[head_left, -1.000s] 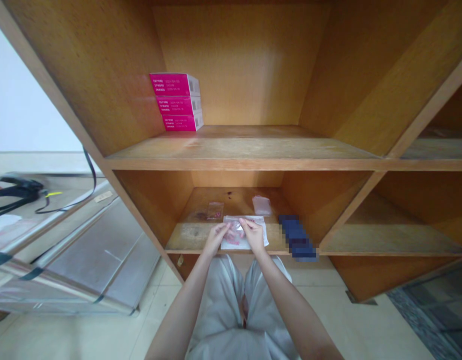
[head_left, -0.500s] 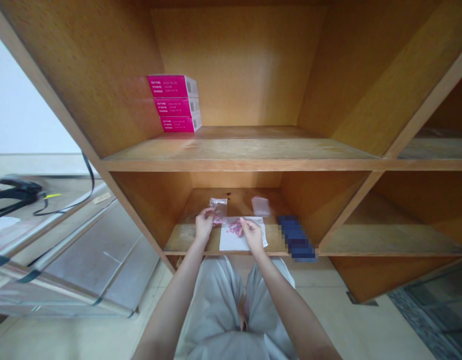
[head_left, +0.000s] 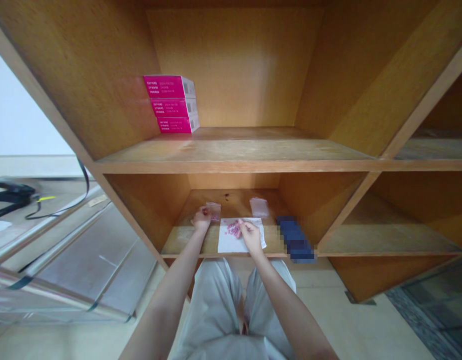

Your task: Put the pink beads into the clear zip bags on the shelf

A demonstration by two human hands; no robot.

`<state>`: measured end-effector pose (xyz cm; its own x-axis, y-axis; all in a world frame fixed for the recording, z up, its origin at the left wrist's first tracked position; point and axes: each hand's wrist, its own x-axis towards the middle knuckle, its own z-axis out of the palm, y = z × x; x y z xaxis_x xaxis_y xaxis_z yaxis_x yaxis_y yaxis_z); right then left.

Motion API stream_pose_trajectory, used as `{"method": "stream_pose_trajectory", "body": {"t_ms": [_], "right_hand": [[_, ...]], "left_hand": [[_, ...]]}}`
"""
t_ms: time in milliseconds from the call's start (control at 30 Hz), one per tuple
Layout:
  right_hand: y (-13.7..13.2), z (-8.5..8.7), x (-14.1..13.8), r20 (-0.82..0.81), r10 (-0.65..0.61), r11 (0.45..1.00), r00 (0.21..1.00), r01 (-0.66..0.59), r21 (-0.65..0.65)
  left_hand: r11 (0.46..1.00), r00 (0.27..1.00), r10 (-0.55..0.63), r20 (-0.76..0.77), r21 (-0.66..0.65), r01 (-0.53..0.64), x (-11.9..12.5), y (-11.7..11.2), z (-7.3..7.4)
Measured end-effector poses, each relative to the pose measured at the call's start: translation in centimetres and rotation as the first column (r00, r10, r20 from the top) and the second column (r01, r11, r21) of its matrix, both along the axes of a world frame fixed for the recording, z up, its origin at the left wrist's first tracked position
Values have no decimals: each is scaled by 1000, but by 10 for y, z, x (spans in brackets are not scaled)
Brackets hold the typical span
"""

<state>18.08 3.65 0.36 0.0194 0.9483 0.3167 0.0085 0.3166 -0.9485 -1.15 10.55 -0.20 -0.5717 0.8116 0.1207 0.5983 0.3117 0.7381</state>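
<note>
The person is sitting in front of a wooden shelf unit [head_left: 231,200], reaching both bare arms into a lower compartment. The left hand [head_left: 200,219] is resting on the shelf board at the lower corner of a small clear plastic bag [head_left: 214,211], with its fingers bunched at the bag's edge; I cannot tell whether they are clamped on it. The right hand [head_left: 250,236] is hovering over a white paper sheet [head_left: 234,240], its fingers pinched together just beside a small cluster of pink pills [head_left: 234,229]. Whether they are gripping a pill is too small to tell. The pills are lying loose on the upper part of the sheet, and a few pink specks are showing inside the small bag. A second clear plastic bag [head_left: 259,207] is lying further back, to the right of the sheet and apart from it. A blurred dark blue object [head_left: 294,240] is sitting near the front of the same shelf, to the right. Three stacked pink boxes [head_left: 171,104] are standing on the shelf above, against its left wall.
</note>
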Motion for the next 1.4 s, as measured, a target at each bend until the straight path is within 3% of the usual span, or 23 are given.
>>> {"method": "stream_pose_trajectory", "body": {"t_ms": [500,633,700,800,900,1000,1133,1400], "right_hand": [[1,8,-1,-37,-48,999,998,48,3],[17,14,11,87,-233,972,969,228,58],[29,18,21,293,-365,930,884,330,163],[46,20,36,638,-478,867,603,441,232],[58,17,45,829,-383,882,407,427,198],[63,13,48,887,-312,903,339,396,167],[65,12,49,894,-307,905,327,389,169],[68,11,52,843,-345,907,414,378,186]], "left_hand": [[999,981,-14,-193,36,22,6,-10,-4],[999,980,-24,-198,16,28,6,-11,-3],[1000,980,-31,-199,0,32,6,-11,-3],[999,979,-38,-201,-22,34,5,-11,-3],[999,978,-39,-204,-15,37,6,-11,-3],[999,977,-32,-211,-7,31,6,-11,-3],[999,977,-42,-208,-13,40,5,-11,-5],[999,979,-30,-204,24,36,4,-9,-8]]}}
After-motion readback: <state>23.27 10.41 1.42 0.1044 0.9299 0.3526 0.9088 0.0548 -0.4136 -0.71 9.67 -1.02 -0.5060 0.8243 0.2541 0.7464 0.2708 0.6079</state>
